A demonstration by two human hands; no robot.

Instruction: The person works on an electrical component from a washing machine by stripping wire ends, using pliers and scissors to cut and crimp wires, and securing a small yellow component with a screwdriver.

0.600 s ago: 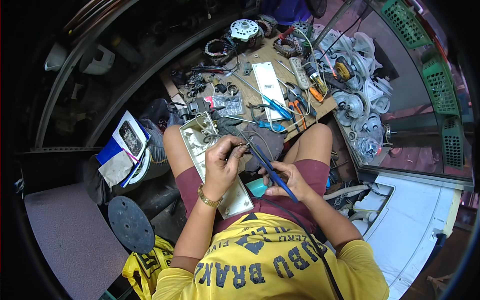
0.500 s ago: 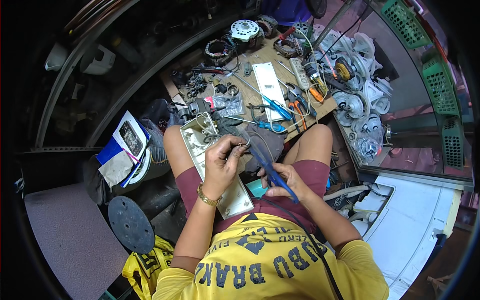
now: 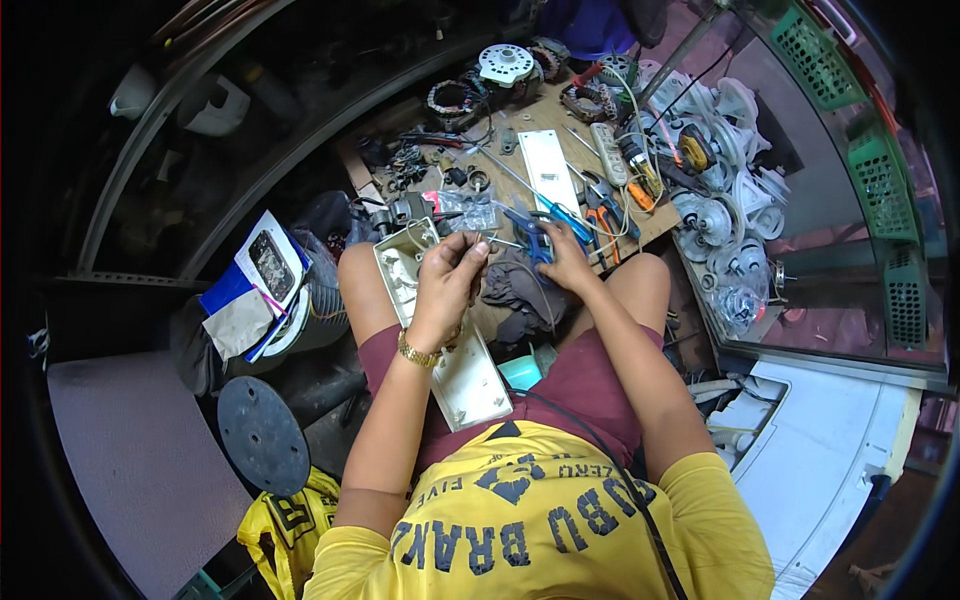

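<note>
My left hand (image 3: 450,270) is raised over a long cream plastic housing (image 3: 465,385) on my lap, its thumb and finger pinched on a thin wire end. My right hand (image 3: 562,258), at the front edge of the wooden workbench, has its fingers on a blue-handled cutting tool (image 3: 532,232), partly hidden by the fingers. A dark crumpled cloth (image 3: 515,295) hangs below the hands. Just beyond lie blue screwdrivers (image 3: 565,215), orange-handled pliers (image 3: 603,230) and a white rectangular plate (image 3: 545,160).
The bench (image 3: 560,120) also holds motor windings (image 3: 450,100), small parts and a power strip (image 3: 608,150). White plastic parts (image 3: 740,200) crowd the right side. A white appliance panel (image 3: 820,450) stands lower right, a dark round plate (image 3: 255,435) lower left.
My right hand has moved up and forward with the blue tool, away from my lap to the bench edge. My left hand has risen slightly, still pinched.
</note>
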